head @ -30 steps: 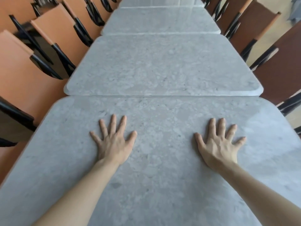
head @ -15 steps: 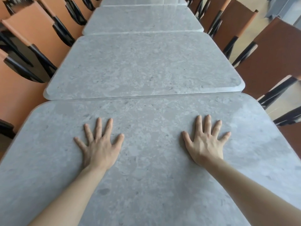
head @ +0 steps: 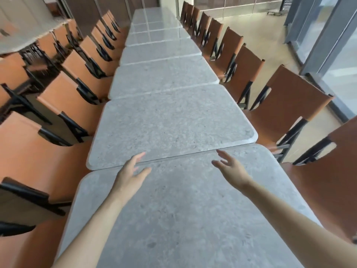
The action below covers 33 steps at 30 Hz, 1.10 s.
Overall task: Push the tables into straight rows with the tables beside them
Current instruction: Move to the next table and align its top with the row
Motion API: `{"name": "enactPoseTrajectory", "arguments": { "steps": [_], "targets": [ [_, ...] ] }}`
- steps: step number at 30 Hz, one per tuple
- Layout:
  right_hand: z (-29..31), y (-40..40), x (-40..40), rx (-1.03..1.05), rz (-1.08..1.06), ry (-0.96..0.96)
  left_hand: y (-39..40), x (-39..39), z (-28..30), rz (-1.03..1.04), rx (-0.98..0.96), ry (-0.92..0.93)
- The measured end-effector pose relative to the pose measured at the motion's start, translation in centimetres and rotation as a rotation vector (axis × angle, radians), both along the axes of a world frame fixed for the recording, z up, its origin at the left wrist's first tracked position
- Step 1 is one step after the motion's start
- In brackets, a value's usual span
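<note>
A long row of grey stone-look tables runs away from me. The nearest table (head: 183,219) lies under my arms and butts against the second table (head: 170,124), whose edges sit a little to the left of it. My left hand (head: 130,175) hovers over the nearest table's far edge, fingers loosely spread, fingertips reaching the seam. My right hand (head: 230,169) is lifted above the same edge, fingers spread and relaxed. Neither hand holds anything. Both look blurred.
Orange-brown chairs with black frames line the left side (head: 63,105) and the right side (head: 289,101) of the row. Another table (head: 21,37) stands at the far left. Open floor (head: 266,35) and glass walls (head: 332,53) lie on the right.
Both hands have lifted off the nearest table top, where they pressed flat, and moved forward to its far edge. The camera has tilted up, showing the whole row.
</note>
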State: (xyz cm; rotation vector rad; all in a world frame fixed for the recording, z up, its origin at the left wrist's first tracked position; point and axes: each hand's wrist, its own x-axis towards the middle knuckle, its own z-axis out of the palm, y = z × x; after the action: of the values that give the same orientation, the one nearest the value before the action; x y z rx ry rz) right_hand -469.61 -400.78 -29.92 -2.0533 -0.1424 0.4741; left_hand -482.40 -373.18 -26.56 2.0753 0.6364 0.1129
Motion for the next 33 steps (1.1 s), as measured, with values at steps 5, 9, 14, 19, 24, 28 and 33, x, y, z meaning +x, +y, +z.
{"name": "enactPoseTrajectory", "arguments": {
  "steps": [5,9,14,19,24,28,33],
  "targets": [
    [11.3,-3.8,-6.9,0.32,-0.039,-0.094,-5.8,-3.0,9.5,-0.084,-0.198,-0.321],
    [17.5,-9.3,-14.3,0.397,-0.112,-0.175,-10.8,-7.6,14.1,-0.136,-0.328,-0.496],
    [20.3,-15.2,-22.6,0.424,-0.257,-0.256,-17.3,-11.7,15.9,-0.311,-0.434,-0.568],
    [20.7,-19.9,-27.4,0.418,-0.393,-0.311,-24.6,-13.2,16.7,-0.506,-0.471,-0.533],
    [21.0,-25.5,-30.2,0.448,-0.524,-0.349,-31.6,-12.9,17.0,-0.64,-0.48,-0.466],
    [21.1,-31.2,-30.9,0.486,-0.629,-0.364,-38.2,-11.6,17.4,-0.737,-0.471,-0.455],
    [21.4,-40.5,-30.1,0.495,-0.743,-0.364,-48.7,-8.8,17.7,-0.861,-0.507,-0.421]
  ]
}}
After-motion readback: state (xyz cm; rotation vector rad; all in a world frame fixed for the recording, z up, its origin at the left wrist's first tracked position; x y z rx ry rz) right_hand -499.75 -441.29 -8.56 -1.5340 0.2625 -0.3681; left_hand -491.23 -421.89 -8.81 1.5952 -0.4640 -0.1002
